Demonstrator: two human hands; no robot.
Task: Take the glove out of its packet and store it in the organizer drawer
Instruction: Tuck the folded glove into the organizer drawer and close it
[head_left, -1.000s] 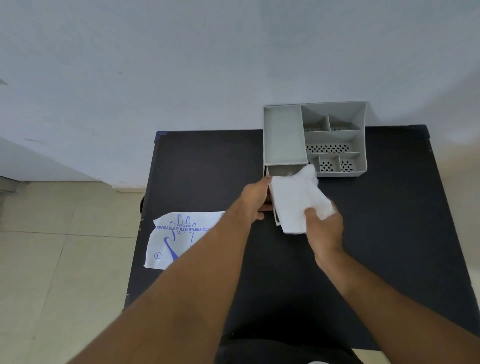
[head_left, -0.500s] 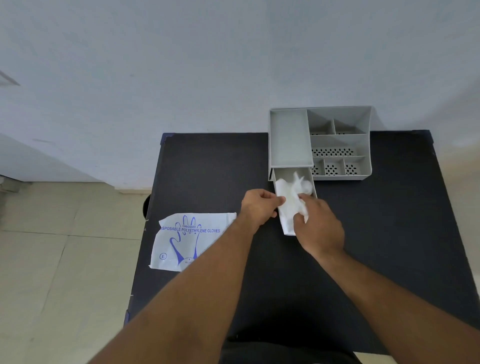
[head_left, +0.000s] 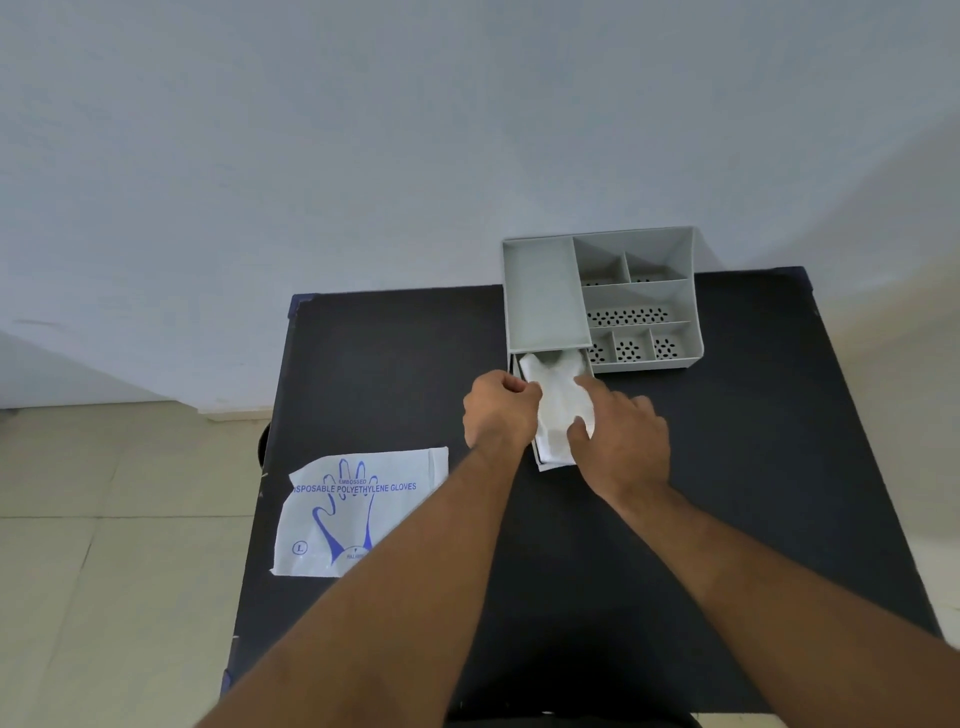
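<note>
A grey organizer (head_left: 545, 301) stands at the back of the black table (head_left: 753, 467). Its drawer (head_left: 550, 466) is pulled out toward me. The crumpled white glove (head_left: 556, 400) lies inside the drawer. My left hand (head_left: 501, 410) is curled against the drawer's left wall, gripping it. My right hand (head_left: 621, 436) rests on the glove, fingers pressing it down into the drawer. The white glove packet (head_left: 358, 512) with blue print lies flat at the table's left edge, partly under my left forearm.
The organizer's right side has several small open compartments (head_left: 639, 317) with perforated floors. A pale wall rises right behind the table. Tiled floor (head_left: 104, 571) shows to the left, past the table's edge.
The glove went from being held up in my right hand to lying down inside the drawer. My right hand lowered onto it. My left hand stayed at the drawer's left wall.
</note>
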